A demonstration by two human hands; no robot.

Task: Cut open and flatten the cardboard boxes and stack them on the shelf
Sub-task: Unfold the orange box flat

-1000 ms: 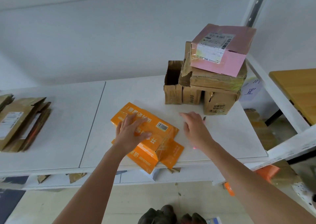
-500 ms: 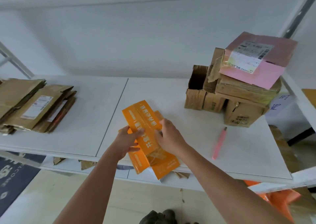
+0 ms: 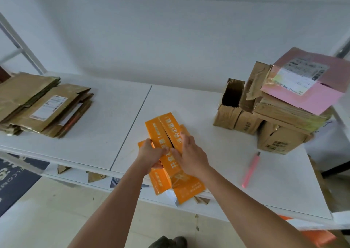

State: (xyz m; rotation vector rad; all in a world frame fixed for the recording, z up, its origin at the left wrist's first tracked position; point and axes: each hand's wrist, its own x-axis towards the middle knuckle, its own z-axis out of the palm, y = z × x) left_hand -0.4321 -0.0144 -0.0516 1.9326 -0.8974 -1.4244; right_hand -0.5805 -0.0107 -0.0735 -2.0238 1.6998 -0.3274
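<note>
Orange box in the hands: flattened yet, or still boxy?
Partly flattened: the orange box is split open along its top seam, both hands gripping it, depth remaining.

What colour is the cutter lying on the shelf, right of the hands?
Pink, best seen in the head view: the cutter lies on the white shelf.

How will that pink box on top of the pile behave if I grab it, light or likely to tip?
The pink box is probably light: it looks like thin card and sits tilted on the brown boxes without crushing them. It overhangs the pile, so a nudge may well slide or tip it off. The taped label looks glossy, so it is possibly slippery there.
</note>
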